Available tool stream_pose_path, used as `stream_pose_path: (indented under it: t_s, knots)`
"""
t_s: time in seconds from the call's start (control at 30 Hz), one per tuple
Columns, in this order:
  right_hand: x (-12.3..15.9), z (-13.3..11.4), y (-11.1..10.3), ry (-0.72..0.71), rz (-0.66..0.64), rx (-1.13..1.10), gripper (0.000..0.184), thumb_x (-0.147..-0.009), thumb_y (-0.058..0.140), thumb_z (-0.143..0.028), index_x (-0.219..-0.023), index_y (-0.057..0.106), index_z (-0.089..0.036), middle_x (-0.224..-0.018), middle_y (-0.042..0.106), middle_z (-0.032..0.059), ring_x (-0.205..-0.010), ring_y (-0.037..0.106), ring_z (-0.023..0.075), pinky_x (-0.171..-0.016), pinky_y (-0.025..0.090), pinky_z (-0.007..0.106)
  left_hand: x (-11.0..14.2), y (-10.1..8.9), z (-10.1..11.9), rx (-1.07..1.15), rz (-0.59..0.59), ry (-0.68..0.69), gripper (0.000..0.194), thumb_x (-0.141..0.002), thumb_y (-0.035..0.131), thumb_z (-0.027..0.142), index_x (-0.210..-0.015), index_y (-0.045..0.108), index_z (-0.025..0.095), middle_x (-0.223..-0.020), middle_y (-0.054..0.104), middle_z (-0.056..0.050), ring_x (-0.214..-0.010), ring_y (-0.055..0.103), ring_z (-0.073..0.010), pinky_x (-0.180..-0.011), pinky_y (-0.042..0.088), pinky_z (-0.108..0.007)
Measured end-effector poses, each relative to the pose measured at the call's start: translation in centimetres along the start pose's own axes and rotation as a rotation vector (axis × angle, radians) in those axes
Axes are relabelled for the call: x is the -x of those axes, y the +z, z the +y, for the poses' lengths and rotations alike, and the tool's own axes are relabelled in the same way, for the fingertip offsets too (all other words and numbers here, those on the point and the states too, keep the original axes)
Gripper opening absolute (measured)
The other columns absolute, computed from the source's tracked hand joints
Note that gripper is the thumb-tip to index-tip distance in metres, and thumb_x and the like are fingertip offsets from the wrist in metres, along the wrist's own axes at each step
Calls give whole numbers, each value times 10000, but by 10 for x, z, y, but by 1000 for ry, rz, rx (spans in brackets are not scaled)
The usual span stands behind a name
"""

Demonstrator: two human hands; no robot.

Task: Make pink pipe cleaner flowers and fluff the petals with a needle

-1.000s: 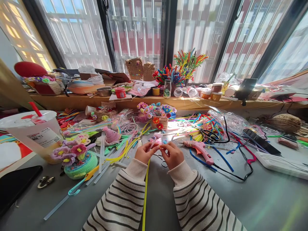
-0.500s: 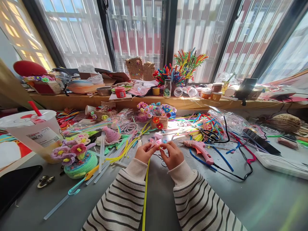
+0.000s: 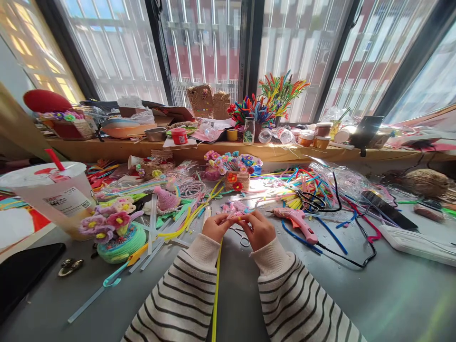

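My left hand (image 3: 216,228) and my right hand (image 3: 259,230) meet over the middle of the desk, fingertips pinched together. Between them is a small pink pipe cleaner flower (image 3: 236,208) with a bit of yellow; the fingers cover part of it. Scissors (image 3: 244,241) lie just under the hands, only a handle loop showing plainly. Beside my left wrist runs a long yellow pipe cleaner (image 3: 215,294) toward the front edge. A pink hot glue gun (image 3: 296,223) rests on its side right of my right hand.
Loose pipe cleaners (image 3: 292,183) and black-handled scissors (image 3: 309,202) lie at the back right. A small basket of fuzzy flowers (image 3: 237,182) stands behind the hands. Leftward are a drink cup (image 3: 67,194), a green flower pot (image 3: 123,244) and clear glue sticks (image 3: 152,223).
The fingertips have shifted slightly around the pink flower, which now sits lower and shows less distinctly. The scissors' loop is more exposed. The whole view has moved slightly.
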State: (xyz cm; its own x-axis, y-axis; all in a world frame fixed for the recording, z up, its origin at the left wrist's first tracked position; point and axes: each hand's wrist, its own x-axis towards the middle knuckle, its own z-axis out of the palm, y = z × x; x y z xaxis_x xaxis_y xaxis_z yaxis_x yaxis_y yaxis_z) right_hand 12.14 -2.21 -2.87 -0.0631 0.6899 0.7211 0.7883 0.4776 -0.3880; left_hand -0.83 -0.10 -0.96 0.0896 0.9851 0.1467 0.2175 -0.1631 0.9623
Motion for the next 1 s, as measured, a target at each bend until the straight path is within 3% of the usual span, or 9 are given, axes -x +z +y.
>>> stream_pose_path:
  t_s: [0.2, 0.57, 0.73, 1.0]
  knots:
    - [1, 3, 2, -12, 36, 15, 217, -774, 440, -287, -707, 607, -166, -613, 546, 8, -458, 452, 76, -499, 360, 186, 0, 2, -2, -47, 66, 13, 280, -526, 576, 416, -537, 637, 143, -452, 512, 34, -483, 442, -94, -472, 344, -188]
    - [0, -4, -1, -24, -26, 6, 201, -784, 428, -252, -792, 616, -178, -662, 563, 24, -601, 520, 110, -570, 381, 193, -1, -1, 1, -11, -15, -15, 266, -518, 589, 398, -578, 635, 144, -519, 575, 16, -531, 489, -112, -519, 372, -197]
    - [0, -6, -4, -18, -63, 17, 199, -772, 441, -287, -802, 608, -182, -674, 564, 24, -539, 493, 102, -548, 378, 202, 0, 0, 2, -28, -23, 23, 259, -536, 576, 395, -561, 629, 143, -512, 562, 17, -516, 473, -101, -500, 365, -191]
    - [3, 2, 2, -18, -12, 57, 230, -787, 413, -290, -780, 628, -208, -634, 568, 8, -518, 511, 93, -495, 356, 191, 0, 0, 0, -51, -4, 79, 236, -521, 597, 389, -546, 637, 157, -527, 554, 10, -547, 475, -114, -516, 364, -197]
